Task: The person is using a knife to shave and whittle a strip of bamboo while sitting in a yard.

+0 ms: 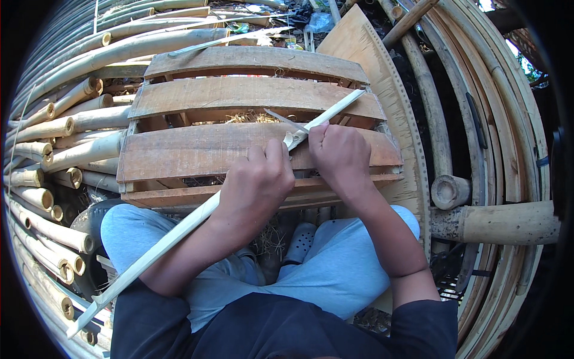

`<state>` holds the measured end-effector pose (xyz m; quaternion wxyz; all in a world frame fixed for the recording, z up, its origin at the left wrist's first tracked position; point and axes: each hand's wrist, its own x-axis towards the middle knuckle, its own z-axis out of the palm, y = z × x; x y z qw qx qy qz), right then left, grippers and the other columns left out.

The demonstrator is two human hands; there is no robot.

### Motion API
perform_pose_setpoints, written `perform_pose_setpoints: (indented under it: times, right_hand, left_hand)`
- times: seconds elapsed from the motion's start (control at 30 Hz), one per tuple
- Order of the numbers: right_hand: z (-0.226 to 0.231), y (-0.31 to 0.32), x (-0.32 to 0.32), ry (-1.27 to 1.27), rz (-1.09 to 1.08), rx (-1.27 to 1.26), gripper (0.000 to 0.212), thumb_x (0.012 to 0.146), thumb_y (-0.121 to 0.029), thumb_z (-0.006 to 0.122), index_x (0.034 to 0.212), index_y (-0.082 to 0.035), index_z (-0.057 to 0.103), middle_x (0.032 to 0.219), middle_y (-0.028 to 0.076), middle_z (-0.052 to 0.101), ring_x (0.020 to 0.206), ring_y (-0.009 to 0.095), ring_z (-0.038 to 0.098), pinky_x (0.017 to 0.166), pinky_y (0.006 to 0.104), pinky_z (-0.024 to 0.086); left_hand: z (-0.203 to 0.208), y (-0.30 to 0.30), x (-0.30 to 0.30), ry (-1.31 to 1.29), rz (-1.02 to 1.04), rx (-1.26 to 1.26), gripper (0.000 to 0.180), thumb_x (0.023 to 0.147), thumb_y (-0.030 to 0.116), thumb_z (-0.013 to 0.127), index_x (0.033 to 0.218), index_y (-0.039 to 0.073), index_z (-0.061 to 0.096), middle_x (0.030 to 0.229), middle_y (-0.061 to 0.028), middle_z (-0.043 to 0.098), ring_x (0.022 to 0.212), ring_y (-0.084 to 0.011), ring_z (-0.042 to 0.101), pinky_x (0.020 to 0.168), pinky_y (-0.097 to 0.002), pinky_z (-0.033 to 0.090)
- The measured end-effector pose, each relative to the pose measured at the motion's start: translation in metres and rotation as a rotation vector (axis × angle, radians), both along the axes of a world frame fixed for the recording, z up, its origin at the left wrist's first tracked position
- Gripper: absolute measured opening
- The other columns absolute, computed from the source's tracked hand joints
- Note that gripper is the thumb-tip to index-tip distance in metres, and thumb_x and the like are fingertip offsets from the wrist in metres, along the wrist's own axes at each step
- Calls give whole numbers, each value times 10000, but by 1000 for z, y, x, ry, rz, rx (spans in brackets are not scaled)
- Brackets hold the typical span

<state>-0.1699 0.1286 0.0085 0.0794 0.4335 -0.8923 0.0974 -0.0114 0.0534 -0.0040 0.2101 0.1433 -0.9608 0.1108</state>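
A long pale bamboo strip (164, 242) runs slantwise from the lower left, beneath my left forearm, up to the far right of a slatted wooden crate (197, 149). My left hand (260, 179) is closed around the strip near the crate's front edge. Just to its right, my right hand (339, 157) is clenched in a fist on a knife, whose handle is hidden. The thin knife blade (281, 118) points up and left across the strip. A curled shaving (292, 139) stands on the strip between my hands.
Stacked bamboo poles (84, 161) fill the left side. To the right stand a flat wooden board (394, 113), a thick bamboo pole (502, 223) and long curved-looking slats (508, 102). Loose shavings (254, 116) lie between the crate slats. My legs (359, 269) are bent at the crate's near side.
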Motion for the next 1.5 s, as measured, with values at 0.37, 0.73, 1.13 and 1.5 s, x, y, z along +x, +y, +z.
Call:
perform_pose_setpoints:
  times: [0.37, 0.73, 1.13, 1.5]
  right_hand:
    - [-2, -2, 19, 114, -61, 39, 498, 972, -257, 470, 611, 10, 685, 593, 271, 619, 563, 449, 656, 585, 551, 545]
    - [-4, 1, -24, 108, -71, 23, 521, 976, -282, 461, 621, 26, 686, 605, 281, 618, 583, 465, 652, 622, 580, 537]
    - [4, 4, -17, 124, 26, 138, 539, 997, -304, 433, 667, -4, 735, 639, 247, 672, 621, 405, 709, 620, 524, 580]
    - [7, -2, -52, 119, -160, 147, 518, 992, -303, 435, 720, 10, 745, 688, 260, 685, 662, 435, 706, 680, 541, 577]
  left_hand:
    - [-7, 3, -4, 43, -3, 24, 60, 715, 73, 674, 698, 18, 658, 757, -52, 499, 647, -157, 586, 466, -271, 482]
    - [-8, 4, -4, 68, -16, 36, 81, 710, 73, 672, 670, 8, 645, 750, -50, 494, 633, -147, 584, 459, -265, 481]
    - [-2, -2, -1, -39, -3, 92, 81, 785, 80, 657, 843, 24, 646, 793, -53, 514, 683, -156, 611, 520, -282, 510]
    - [2, -27, 5, -96, -47, 303, 138, 934, 188, 649, 883, 62, 630, 843, -73, 587, 748, -205, 686, 600, -346, 557]
